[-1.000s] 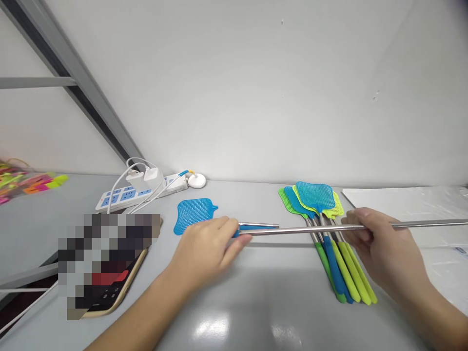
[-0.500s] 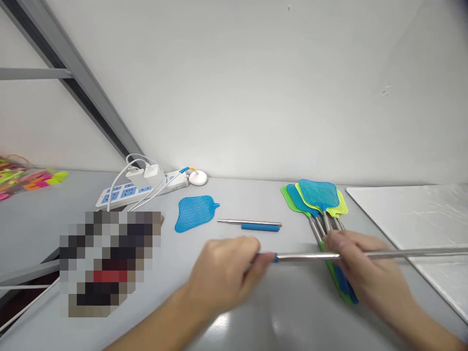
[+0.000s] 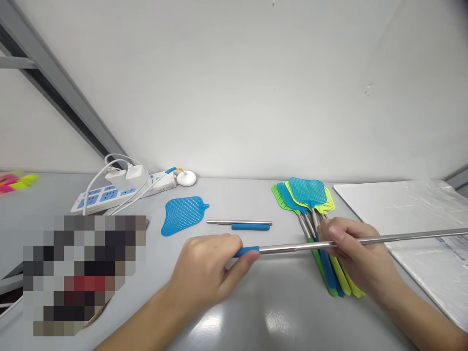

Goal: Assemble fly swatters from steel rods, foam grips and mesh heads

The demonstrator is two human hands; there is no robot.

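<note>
My left hand (image 3: pixel 210 268) is closed round the blue grip of a long telescopic metal rod (image 3: pixel 292 247). Further along the same rod, the fingers of my right hand (image 3: pixel 356 243) wrap its silvery shaft, and the far end runs out of view at the right edge. Beyond my hands a loose blue fly swatter head (image 3: pixel 185 214) lies flat. Beside it rest a short metal rod (image 3: pixel 237 222) and a blue grip sleeve (image 3: pixel 250 227); whether these two are joined I cannot tell. Several fly swatters (image 3: pixel 309 191) in blue, green and yellow lie stacked, partly hidden behind my right hand.
At the back left a power strip (image 3: pixel 109 195) carries white plugs and cables, with a round white device (image 3: pixel 186 178) beside it. A blurred-out object (image 3: pixel 84 273) lies at the left. A white plastic-wrapped sheet (image 3: pixel 413 209) covers the right side. Bright items (image 3: pixel 18 181) sit far left.
The view has swung a little to the right. The rod now tilts slightly upward towards its right end, and more of its blue grip shows beside my left hand. Both hands keep their hold.
</note>
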